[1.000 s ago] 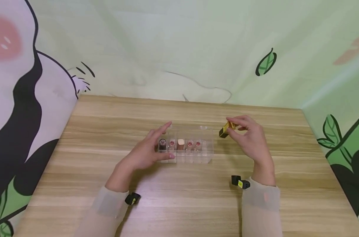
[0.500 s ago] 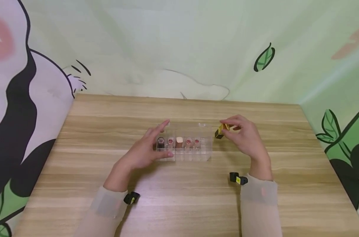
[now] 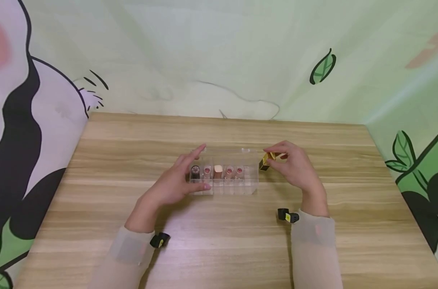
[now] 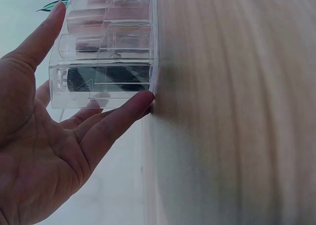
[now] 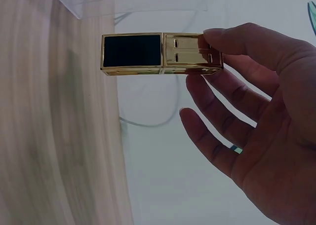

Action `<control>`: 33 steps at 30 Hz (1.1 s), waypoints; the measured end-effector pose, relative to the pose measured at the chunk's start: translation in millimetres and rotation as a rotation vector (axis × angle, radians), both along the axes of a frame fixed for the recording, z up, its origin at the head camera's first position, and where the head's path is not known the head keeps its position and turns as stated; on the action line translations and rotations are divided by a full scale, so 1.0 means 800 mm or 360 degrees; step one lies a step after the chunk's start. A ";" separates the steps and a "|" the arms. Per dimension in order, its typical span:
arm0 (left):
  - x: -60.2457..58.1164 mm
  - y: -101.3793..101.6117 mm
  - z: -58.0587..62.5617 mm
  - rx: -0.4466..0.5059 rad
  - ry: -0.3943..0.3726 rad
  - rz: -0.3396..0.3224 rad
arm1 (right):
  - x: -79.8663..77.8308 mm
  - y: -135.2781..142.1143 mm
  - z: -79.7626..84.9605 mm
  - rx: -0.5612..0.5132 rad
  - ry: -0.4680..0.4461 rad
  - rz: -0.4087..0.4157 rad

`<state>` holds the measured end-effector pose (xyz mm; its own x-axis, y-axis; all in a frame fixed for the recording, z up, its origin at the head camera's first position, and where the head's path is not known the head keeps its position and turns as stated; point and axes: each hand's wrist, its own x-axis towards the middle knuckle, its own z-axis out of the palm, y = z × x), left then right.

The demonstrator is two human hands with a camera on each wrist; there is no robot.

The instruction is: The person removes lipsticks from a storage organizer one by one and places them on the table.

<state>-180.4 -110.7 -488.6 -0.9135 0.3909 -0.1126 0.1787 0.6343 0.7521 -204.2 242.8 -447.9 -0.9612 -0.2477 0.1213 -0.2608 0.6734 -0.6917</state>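
A clear plastic lipstick organizer stands on the wooden table. In it sit a row of lipsticks: a black one at the left end, a copper-brown one with a pale top, and others with reddish tops. My left hand holds its left end, thumb across the front, index finger at the back; in the left wrist view a fingertip rests by its bottom corner. My right hand pinches a gold-and-black lipstick by its gold end, tilted, just right of the organizer. The rightmost slots hold nothing visible.
The wooden table meets a green cartoon-printed backdrop at its far edge. Light sleeves cover both forearms, with small black wrist devices at the cuffs.
My right hand has brought the gold-and-black lipstick left and slightly down, closer to the organizer's right end. The left hand stays at the organizer; the whole view has shifted slightly.
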 end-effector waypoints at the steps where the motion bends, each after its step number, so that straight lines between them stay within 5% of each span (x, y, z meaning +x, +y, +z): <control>1: -0.001 0.000 0.000 -0.0003 -0.0001 0.0002 | -0.001 -0.002 -0.001 -0.0003 -0.0011 0.0003; 33: -0.002 -0.003 -0.001 -0.0015 0.0010 0.0003 | -0.007 -0.016 -0.013 0.0069 -0.0142 0.0044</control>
<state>-181.9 -113.2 -489.2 -0.9149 0.3882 -0.1107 0.1822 0.6417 0.7450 -210.2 229.7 -458.4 -0.9605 -0.2774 0.0239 -0.2182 0.6967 -0.6833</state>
